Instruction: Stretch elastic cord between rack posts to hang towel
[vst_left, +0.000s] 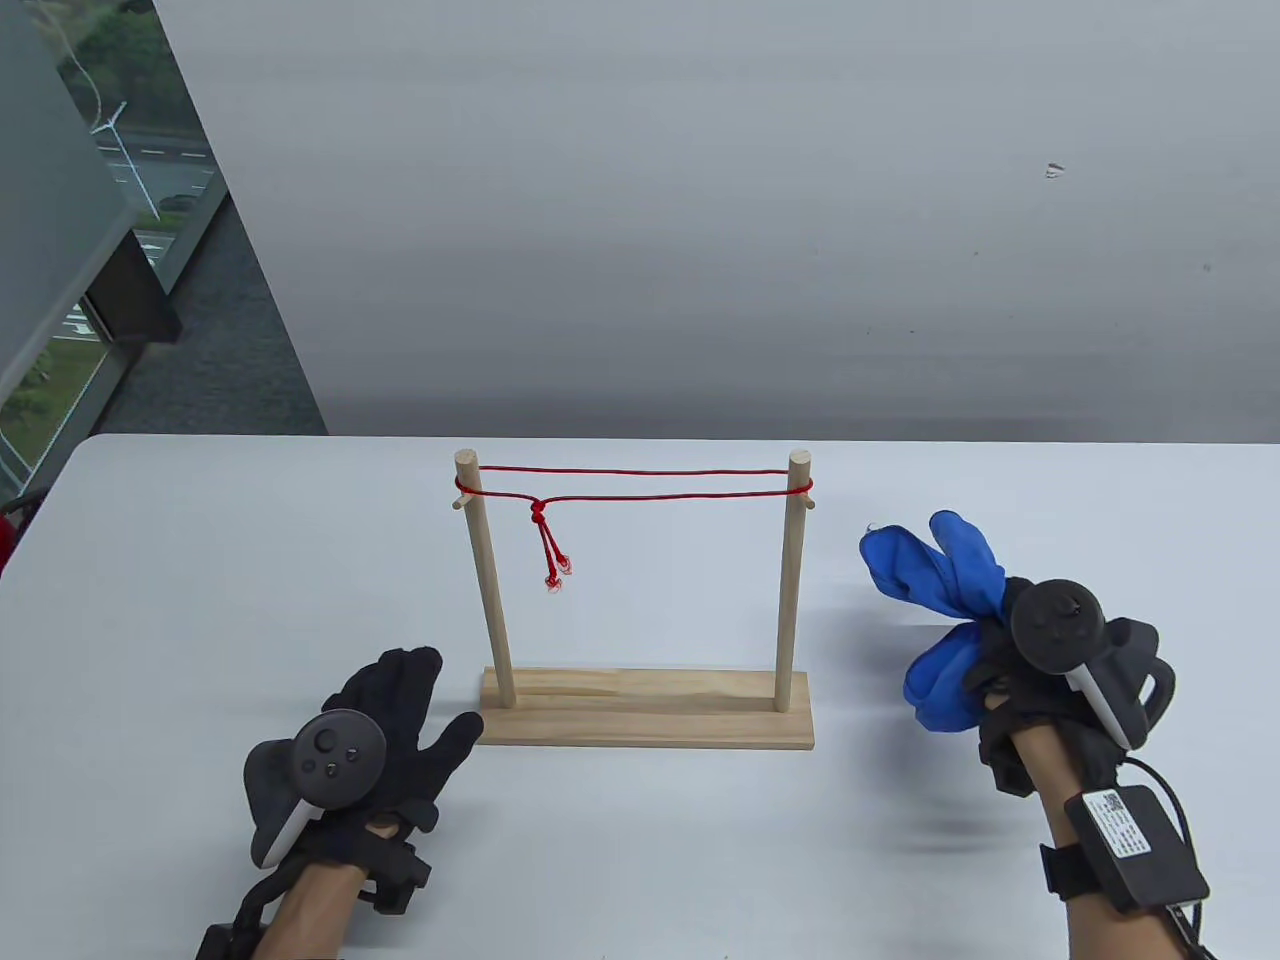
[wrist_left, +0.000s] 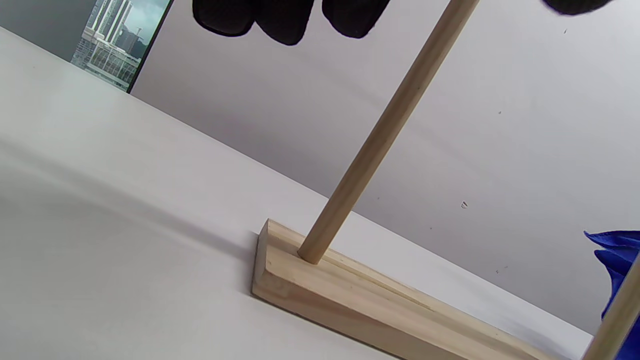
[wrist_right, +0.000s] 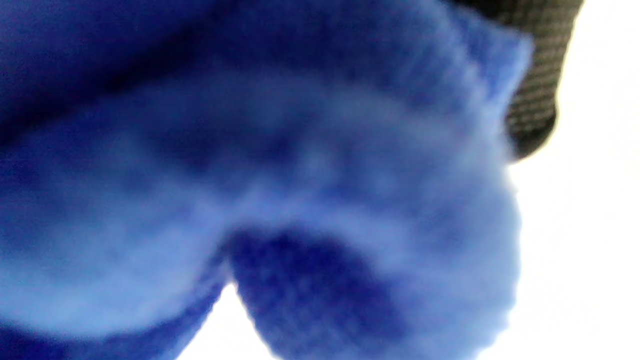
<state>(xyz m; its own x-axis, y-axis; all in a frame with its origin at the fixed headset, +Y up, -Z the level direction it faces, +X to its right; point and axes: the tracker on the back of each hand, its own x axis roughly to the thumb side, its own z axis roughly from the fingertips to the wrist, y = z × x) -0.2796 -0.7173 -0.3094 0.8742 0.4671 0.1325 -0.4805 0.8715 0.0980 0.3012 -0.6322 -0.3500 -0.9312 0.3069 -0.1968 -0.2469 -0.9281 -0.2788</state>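
A wooden rack (vst_left: 646, 708) stands mid-table with two upright posts. A red elastic cord (vst_left: 640, 484) runs doubled between the post tops, knotted near the left post with loose ends hanging down (vst_left: 553, 560). My right hand (vst_left: 1000, 660) grips a bunched blue towel (vst_left: 935, 580) to the right of the rack, above the table. The towel fills the right wrist view (wrist_right: 300, 190), blurred. My left hand (vst_left: 420, 715) is open with fingers spread, just left of the rack's base. The left post (wrist_left: 380, 135) and the base (wrist_left: 370, 305) show in the left wrist view, below my fingertips (wrist_left: 285, 20).
The white table (vst_left: 200, 600) stretches around the rack. A grey wall (vst_left: 700, 200) rises behind it. A window (vst_left: 90, 250) lies at the far left. A corner of the towel (wrist_left: 617, 255) shows at the right edge of the left wrist view.
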